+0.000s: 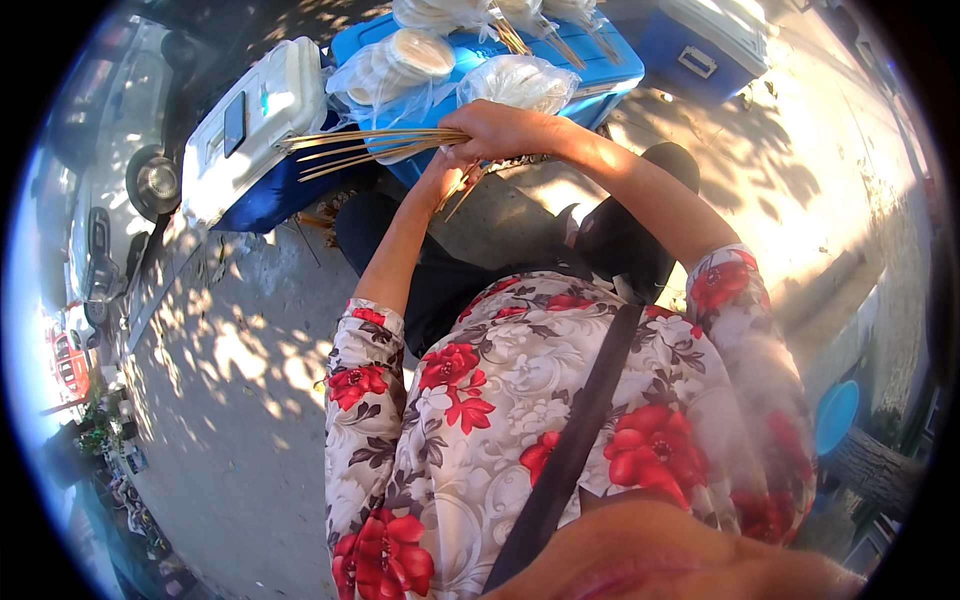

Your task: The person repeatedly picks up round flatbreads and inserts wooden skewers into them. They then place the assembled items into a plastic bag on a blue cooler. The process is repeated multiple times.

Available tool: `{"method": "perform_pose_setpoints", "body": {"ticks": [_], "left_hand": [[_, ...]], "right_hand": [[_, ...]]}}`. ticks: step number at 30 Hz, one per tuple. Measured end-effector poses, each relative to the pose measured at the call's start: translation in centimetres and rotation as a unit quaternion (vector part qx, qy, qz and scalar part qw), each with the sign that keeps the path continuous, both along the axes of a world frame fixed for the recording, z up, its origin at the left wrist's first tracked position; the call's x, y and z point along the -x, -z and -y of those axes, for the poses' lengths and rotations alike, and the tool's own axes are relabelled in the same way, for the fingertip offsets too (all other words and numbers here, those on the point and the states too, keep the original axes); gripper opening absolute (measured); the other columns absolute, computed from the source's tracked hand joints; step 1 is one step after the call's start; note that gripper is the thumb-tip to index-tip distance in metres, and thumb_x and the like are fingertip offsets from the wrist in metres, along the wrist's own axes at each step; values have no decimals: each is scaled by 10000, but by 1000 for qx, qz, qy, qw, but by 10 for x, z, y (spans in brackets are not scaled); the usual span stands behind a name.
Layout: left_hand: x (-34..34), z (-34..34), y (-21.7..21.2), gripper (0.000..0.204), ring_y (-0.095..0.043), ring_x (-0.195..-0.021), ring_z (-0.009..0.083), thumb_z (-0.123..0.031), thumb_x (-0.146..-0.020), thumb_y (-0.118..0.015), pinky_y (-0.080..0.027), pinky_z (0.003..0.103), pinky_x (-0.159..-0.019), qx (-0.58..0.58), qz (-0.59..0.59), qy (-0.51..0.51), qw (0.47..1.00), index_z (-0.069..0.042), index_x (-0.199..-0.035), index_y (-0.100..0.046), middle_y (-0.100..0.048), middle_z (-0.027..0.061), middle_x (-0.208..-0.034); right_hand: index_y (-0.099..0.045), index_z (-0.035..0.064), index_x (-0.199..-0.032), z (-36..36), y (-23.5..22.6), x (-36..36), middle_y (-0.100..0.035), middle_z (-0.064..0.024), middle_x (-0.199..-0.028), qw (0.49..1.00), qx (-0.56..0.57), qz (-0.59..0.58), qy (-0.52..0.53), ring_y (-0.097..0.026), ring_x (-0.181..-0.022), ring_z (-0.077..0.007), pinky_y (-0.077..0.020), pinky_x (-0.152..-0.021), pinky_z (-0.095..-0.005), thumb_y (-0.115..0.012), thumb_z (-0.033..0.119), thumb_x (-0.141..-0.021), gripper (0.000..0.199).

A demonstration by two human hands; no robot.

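Observation:
Both of my hands are closed around one bundle of thin wooden sticks [375,140], which fans out to the left above the cooler edge. My right hand [492,130] grips the bundle from above. Just below it and touching it, my left hand [446,178] is wrapped round the lower part, and several stick ends poke out under the fingers. Most of the fingers are hidden. Right behind my hands, a clear plastic bag [520,84] and another bag with round pale discs [405,62] rest on a light-blue cooler [612,68].
To the left stands a blue cooler with a white lid [290,90], a phone [234,124] lying on it. More bagged goods with sticks [510,35] sit at the far edge. Another blue-and-white cooler [700,60] is at the far right. Parked vehicles [120,180] line the left.

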State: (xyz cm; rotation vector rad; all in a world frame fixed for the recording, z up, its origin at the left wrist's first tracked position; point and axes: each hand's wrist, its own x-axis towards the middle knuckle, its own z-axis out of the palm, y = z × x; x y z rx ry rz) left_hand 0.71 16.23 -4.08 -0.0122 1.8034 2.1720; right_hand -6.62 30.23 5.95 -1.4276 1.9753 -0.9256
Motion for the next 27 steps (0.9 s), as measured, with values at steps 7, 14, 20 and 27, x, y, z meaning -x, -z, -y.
{"method": "perform_pose_setpoints", "body": {"ticks": [7,14,20,27], "left_hand": [[10,23,-10,373,-591,-675,172,-377,-952,-384,-483,300,-581,175,-81,-32,981,-36,-1032,-510,-574,69,-925],[15,34,-46,453,-624,-724,209,-401,-959,-405,-463,322,-675,353,-144,-105,918,9,-962,-597,-641,127,-834],[0,33,-63,322,-609,-783,332,-337,-895,-511,-453,390,-683,465,-148,-77,870,-27,-944,-584,-636,136,-841],[-17,-8,-56,270,-553,-811,349,-226,-723,-648,-430,402,-683,507,-118,-142,842,-39,-786,-464,-557,143,-850]], "right_hand": [[-608,8,-864,20,1,34,-671,-64,-760,994,58,89,-15,-609,-692,-177,-460,-619,-326,-567,226,-794,233],[-598,20,-914,28,-10,57,-658,-50,-769,993,15,117,31,-484,-567,-50,-363,-469,-226,-578,204,-855,194],[-504,37,-1034,36,-5,76,-659,-102,-915,963,82,251,54,-289,-456,-14,-243,-393,-177,-524,204,-922,202],[-512,26,-999,52,2,80,-665,-104,-894,961,88,259,35,-313,-439,-4,-257,-385,-163,-546,190,-915,187]]}}
